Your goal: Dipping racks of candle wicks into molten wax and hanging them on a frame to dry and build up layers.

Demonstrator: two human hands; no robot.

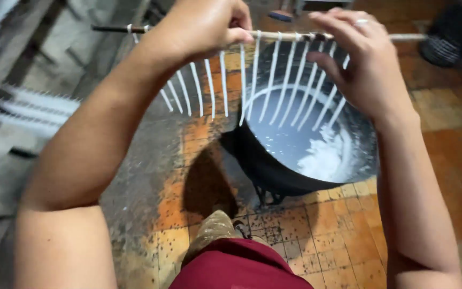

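Note:
A thin wooden rod [279, 35] runs across the top of the view with several white candles [254, 75] hanging from it by their wicks. My left hand [201, 24] grips the rod left of its middle. My right hand [356, 59] holds the rod near its right part, fingers spread among the hanging candles. Below the candles stands a black pot [266, 166] holding pale molten wax [295, 142] with white foam at its near right side.
The floor is stained orange tile [316, 235], grey with spilled wax on the left. A rack of more white candles [33, 107] lies at the left. A dark round object [453, 37] sits at top right. My knee in dark red cloth [236, 265] is at the bottom.

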